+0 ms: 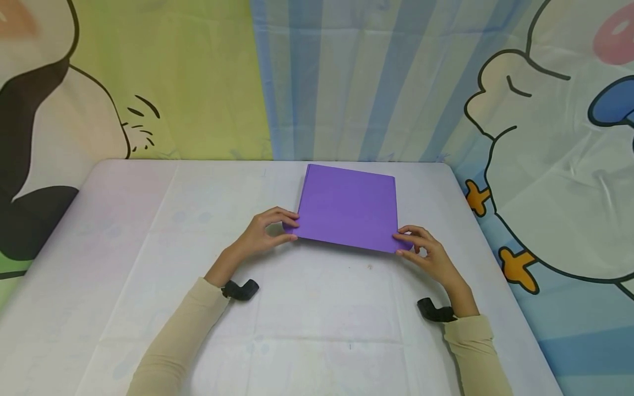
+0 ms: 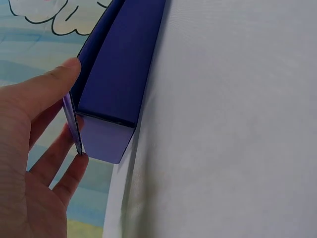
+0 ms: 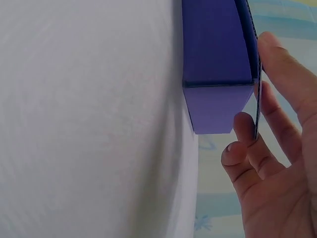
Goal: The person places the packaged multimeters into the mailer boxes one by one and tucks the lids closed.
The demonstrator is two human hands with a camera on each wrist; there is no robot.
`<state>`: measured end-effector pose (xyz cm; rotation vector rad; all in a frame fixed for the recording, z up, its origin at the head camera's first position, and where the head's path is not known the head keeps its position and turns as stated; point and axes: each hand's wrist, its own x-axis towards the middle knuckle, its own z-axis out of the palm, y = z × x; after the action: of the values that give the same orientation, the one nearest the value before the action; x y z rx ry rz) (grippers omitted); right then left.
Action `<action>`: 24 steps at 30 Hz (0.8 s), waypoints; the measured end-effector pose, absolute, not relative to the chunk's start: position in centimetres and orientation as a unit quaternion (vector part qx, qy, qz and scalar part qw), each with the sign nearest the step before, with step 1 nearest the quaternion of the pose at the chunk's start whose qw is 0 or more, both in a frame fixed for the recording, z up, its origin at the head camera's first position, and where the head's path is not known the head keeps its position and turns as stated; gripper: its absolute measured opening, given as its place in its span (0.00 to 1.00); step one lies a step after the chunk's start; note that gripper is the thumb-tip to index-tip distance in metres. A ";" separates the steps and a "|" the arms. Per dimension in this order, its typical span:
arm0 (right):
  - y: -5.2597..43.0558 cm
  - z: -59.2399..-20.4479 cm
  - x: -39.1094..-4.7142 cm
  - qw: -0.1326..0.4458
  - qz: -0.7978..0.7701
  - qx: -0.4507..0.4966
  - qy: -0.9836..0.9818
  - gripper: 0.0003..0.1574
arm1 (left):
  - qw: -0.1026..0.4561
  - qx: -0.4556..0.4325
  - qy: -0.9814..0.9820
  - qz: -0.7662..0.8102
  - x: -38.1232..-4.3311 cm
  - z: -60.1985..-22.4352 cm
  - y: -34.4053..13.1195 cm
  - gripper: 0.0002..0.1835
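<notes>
A purple cardboard box (image 1: 349, 209) sits toward the far side of the table, its flat square lid facing up. Small flaps stick out at the lid's two near corners. My left hand (image 1: 262, 231) pinches the left flap between thumb and fingers, and my right hand (image 1: 430, 256) does the same with the right one. In the left wrist view the flap (image 2: 74, 129) stands off the box's side, with the thumb on its edge. The right wrist view shows the other flap (image 3: 258, 104) held likewise, beside a dark front wall (image 3: 217, 42). The box's inside is hidden.
A white cloth (image 1: 307, 324) covers the table. Behind it hangs a printed backdrop (image 1: 342, 82) with stripes and cartoon figures, which continues along the right side. Black curved mounts (image 1: 241, 290) are strapped at both wrists. Small specks (image 1: 369, 267) lie in front of the box.
</notes>
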<state>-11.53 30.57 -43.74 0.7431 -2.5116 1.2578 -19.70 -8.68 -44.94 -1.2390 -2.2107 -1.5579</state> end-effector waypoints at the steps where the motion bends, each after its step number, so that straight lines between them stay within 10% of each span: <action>1: 30.6 -43.8 -11.5 0.117 0.430 0.253 -0.859 0.24 | 0.080 -0.411 -0.742 -0.523 -19.7 -45.0 -8.7 0.14; 24: 30.9 -45.1 -11.5 0.131 0.466 0.252 -0.838 0.28 | 0.068 -0.372 -0.744 -0.552 -19.3 -46.1 -8.7 0.14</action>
<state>-11.48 30.91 -45.14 0.7317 -2.4342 1.3530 -19.35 -8.70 -46.06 -1.1196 -2.2398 -1.6618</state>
